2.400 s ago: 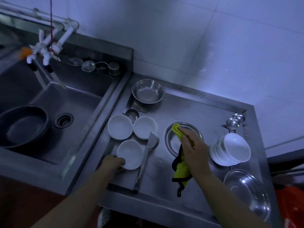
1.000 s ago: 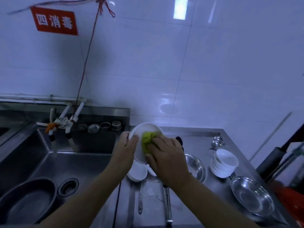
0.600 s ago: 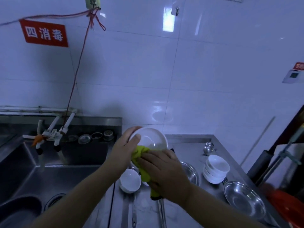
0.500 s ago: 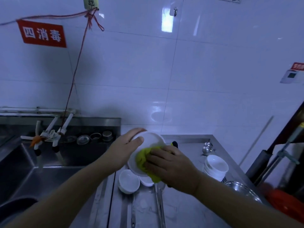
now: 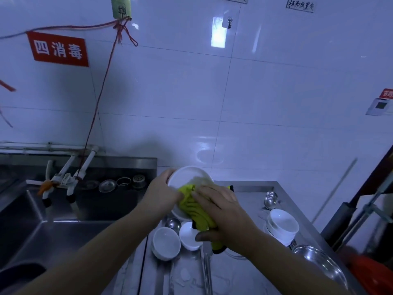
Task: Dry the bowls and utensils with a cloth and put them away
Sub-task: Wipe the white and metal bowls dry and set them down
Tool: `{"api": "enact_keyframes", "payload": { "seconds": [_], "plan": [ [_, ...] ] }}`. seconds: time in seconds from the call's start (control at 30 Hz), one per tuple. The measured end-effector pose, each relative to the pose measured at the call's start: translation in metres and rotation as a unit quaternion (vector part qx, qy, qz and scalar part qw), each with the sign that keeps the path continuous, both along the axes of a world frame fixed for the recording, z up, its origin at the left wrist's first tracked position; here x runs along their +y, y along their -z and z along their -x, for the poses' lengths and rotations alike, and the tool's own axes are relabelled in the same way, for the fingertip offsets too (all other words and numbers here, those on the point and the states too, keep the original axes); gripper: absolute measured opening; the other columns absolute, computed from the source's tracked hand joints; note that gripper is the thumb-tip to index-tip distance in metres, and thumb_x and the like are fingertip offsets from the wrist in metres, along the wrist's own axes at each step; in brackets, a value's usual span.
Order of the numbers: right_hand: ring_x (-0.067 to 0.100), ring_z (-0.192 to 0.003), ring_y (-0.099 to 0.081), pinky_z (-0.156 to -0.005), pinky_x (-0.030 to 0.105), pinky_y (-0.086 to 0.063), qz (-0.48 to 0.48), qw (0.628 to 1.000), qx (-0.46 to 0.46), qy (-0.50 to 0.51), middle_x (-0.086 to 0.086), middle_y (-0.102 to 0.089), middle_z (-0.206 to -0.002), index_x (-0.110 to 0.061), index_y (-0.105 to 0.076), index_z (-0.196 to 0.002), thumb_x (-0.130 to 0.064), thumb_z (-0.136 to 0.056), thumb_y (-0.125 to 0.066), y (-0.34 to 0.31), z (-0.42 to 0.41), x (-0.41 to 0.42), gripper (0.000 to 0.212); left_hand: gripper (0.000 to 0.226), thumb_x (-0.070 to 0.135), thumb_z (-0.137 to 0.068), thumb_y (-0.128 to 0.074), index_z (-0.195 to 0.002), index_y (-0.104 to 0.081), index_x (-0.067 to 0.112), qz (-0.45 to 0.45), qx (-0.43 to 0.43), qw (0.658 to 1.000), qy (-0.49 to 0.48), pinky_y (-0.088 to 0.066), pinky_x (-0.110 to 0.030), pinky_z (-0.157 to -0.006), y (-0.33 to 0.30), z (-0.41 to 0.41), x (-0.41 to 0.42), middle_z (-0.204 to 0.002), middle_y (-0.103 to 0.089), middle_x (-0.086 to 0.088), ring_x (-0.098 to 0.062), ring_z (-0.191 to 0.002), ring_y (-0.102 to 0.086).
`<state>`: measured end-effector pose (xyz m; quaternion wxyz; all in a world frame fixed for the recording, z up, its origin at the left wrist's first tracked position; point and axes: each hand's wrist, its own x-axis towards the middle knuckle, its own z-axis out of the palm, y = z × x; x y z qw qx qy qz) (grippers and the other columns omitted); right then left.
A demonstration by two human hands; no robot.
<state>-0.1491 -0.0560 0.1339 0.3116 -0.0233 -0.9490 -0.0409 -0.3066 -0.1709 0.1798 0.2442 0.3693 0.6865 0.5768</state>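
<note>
My left hand (image 5: 162,196) grips the left rim of a white bowl (image 5: 187,177), held tilted above the steel counter (image 5: 238,271). My right hand (image 5: 221,211) holds a yellow-green cloth (image 5: 196,211) and presses it into the bowl's lower part. Below them stand two white bowls (image 5: 165,243) side by side, with a steel ladle bowl (image 5: 172,222) just behind. A stack of white bowls (image 5: 281,226) sits to the right, near two steel ladles (image 5: 270,200).
A deep sink (image 5: 42,235) with taps (image 5: 63,184) lies to the left, a dark basin (image 5: 19,273) in its near corner. A steel plate (image 5: 319,262) rests at the right counter edge. Long steel tongs (image 5: 207,271) lie on the counter. Tiled wall behind.
My left hand picked a white bowl off the counter and raised it. My right hand brought the cloth to it and has been rubbing around inside it; the view tilted up.
</note>
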Motion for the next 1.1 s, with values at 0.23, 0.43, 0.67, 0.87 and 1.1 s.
{"api": "enact_keyframes", "payload": {
  "seconds": [0.23, 0.43, 0.67, 0.87, 1.1],
  "plan": [
    [0.01, -0.127, -0.045, -0.103, 0.039, -0.041, 0.397, 0.913, 0.074, 0.055, -0.027, -0.039, -0.136, -0.049, -0.021, -0.137, -0.078, -0.079, -0.043, 0.004, 0.005, 0.002, 0.069, 0.042, 0.014, -0.053, -0.059, -0.091, -0.059, 0.033, -0.008, -0.017, 0.999, -0.044, -0.048, -0.028, -0.067, 0.004, 0.002, -0.002, -0.089, -0.063, 0.005, -0.015, -0.083, -0.059],
    [0.007, -0.069, -0.057, -0.064, 0.03, -0.047, 0.43, 0.89, -0.017, 0.15, -0.007, -0.061, -0.074, -0.033, -0.054, -0.094, -0.074, -0.056, -0.058, -0.007, 0.015, -0.012, 0.056, 0.041, -0.008, -0.072, -0.06, -0.095, -0.059, 0.026, -0.013, -0.018, 0.998, -0.062, -0.045, -0.026, -0.061, 0.007, 0.01, -0.001, -0.09, -0.063, 0.002, -0.017, -0.082, -0.058],
    [0.012, -0.054, -0.046, -0.054, 0.027, -0.037, 0.529, 0.832, 0.057, 0.157, -0.007, -0.045, -0.053, -0.019, -0.048, -0.058, -0.019, -0.069, -0.081, -0.026, 0.02, -0.006, 0.036, 0.036, 0.036, -0.064, -0.057, -0.099, -0.058, 0.029, 0.013, -0.028, 0.997, -0.069, -0.054, -0.046, -0.078, 0.016, 0.02, -0.005, -0.096, -0.063, 0.0, -0.023, -0.089, -0.061],
    [0.018, -0.053, -0.042, -0.051, 0.033, -0.035, 0.308, 0.917, 0.131, 0.217, -0.004, -0.044, -0.055, -0.016, -0.038, -0.069, -0.025, -0.082, -0.065, -0.069, 0.027, -0.008, 0.032, 0.017, 0.05, -0.087, -0.049, -0.09, -0.057, 0.035, -0.009, -0.057, 0.995, -0.085, -0.053, -0.051, -0.083, 0.021, 0.014, 0.0, -0.093, -0.062, 0.005, -0.022, -0.092, -0.06],
    [0.011, -0.088, -0.052, -0.071, 0.029, -0.037, -0.029, 0.994, 0.019, 0.103, -0.012, -0.064, -0.082, -0.027, -0.06, -0.082, -0.063, -0.071, -0.052, -0.007, 0.044, -0.029, 0.039, 0.015, 0.033, -0.098, -0.042, -0.103, -0.055, 0.036, -0.08, -0.047, 0.993, -0.07, -0.051, -0.035, -0.082, 0.014, 0.005, 0.006, -0.101, -0.062, 0.008, -0.009, -0.093, -0.059]
  ]
}}
